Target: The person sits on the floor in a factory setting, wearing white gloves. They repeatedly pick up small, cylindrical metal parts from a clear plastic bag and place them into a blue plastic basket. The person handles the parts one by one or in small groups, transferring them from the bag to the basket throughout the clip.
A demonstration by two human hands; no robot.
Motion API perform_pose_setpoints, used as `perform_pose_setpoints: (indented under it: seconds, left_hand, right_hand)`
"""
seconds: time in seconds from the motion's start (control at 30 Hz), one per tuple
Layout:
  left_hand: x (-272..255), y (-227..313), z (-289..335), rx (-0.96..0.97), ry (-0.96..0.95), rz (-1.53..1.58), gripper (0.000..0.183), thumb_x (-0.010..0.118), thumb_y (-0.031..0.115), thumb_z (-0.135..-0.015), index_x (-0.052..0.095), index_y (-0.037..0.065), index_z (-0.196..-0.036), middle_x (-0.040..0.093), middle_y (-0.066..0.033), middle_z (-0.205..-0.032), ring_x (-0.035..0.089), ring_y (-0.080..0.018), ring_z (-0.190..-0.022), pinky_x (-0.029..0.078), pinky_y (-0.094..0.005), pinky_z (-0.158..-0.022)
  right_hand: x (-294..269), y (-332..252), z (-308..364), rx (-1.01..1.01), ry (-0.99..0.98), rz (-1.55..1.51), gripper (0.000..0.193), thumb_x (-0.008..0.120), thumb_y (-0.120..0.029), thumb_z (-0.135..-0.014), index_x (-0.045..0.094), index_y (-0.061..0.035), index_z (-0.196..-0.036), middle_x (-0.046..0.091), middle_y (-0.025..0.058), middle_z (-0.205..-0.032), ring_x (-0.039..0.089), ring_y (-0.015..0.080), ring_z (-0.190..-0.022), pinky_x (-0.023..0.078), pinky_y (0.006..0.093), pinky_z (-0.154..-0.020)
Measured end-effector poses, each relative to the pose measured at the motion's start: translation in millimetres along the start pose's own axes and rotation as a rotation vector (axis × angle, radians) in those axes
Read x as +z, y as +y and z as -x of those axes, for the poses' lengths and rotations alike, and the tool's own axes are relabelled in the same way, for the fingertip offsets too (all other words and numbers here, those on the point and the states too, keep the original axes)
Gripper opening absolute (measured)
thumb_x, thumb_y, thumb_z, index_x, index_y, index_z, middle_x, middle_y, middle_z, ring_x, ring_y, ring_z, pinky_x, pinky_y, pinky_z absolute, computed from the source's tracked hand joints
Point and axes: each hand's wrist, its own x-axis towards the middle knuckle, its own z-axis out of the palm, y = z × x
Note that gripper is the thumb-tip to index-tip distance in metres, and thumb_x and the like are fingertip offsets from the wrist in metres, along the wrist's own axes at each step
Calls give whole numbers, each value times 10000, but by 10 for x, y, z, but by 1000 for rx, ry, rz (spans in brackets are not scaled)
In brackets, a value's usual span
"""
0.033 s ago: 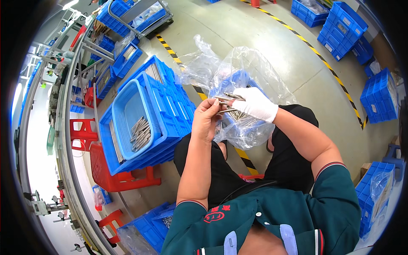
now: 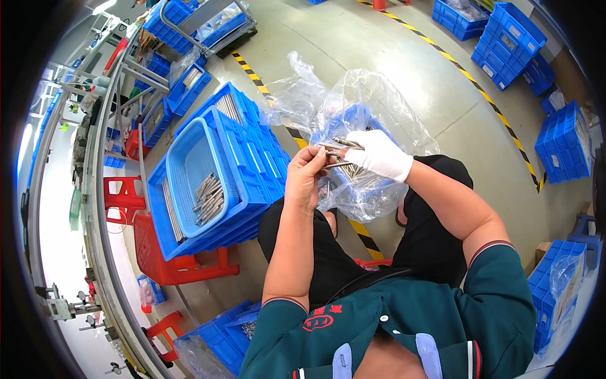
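Note:
Above a plastic-lined blue crate [image 2: 348, 120], my two hands meet around several slim metal rods [image 2: 346, 144]. My right hand [image 2: 380, 156], in a white glove, is closed on a few of them, their ends sticking out toward the left. My bare left hand [image 2: 305, 169] pinches the ends of rods at its fingertips; exactly how many is hidden. More metal rods [image 2: 355, 172] lie loose in the crate under my hands. Crumpled clear plastic [image 2: 366, 205] spreads over the crate's sides and onto the floor.
To the left, a stack of blue crates [image 2: 262, 158] carries a light blue basket [image 2: 189, 142] with rods in it. A red stool [image 2: 158, 252] stands beside it. The workbench rail [image 2: 95, 189] runs along the far left. Other blue crates [image 2: 562, 142] stand at right.

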Motion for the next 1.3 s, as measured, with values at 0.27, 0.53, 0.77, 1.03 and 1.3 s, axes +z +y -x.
perform_pose_setpoints:
  seconds: [0.27, 0.53, 0.77, 1.03, 1.3]
  left_hand:
    - [220, 95, 96, -125, -150, 390, 152, 626, 185, -883, 613, 99, -1008, 673, -71, -912, 617, -158, -837, 496, -369, -741]
    - [241, 146, 79, 172, 98, -188, 158, 643, 190, -883, 643, 33, -899, 650, -29, -812, 582, -91, -761, 442, -246, -718]
    - [242, 189, 112, 140, 135, -231, 157, 659, 175, -865, 653, 19, -884, 644, -33, -773, 573, -93, -720, 427, -237, -701]
    - [102, 384, 136, 280, 299, -291, 189, 645, 192, -875, 661, 16, -944, 652, -33, -797, 547, -72, -701, 406, -213, -662]
    - [142, 310, 137, 118, 36, -194, 196, 625, 154, -889, 640, -6, -1001, 653, -69, -854, 584, -119, -777, 448, -253, -738]
  right_hand:
    - [51, 43, 5, 17, -13, -231, 305, 617, -299, -843, 579, -2, -790, 520, 97, -655, 485, 179, -626, 406, 325, -601]
    - [10, 54, -67, 93, -38, -152, 294, 624, -301, -854, 623, -8, -884, 553, 22, -715, 459, 101, -679, 405, 273, -625]
    - [58, 76, -78, 45, -51, -151, 365, 598, -368, -846, 601, -3, -824, 527, 98, -660, 479, 186, -632, 397, 332, -602]
    - [2, 72, -70, 235, -188, -355, 346, 603, -370, -864, 589, -46, -745, 453, -17, -592, 401, 83, -539, 332, 273, -499]
    - [63, -39, -3, 414, -449, -658, 341, 580, -398, -907, 551, -86, -773, 376, -66, -527, 297, 38, -436, 225, 220, -401]
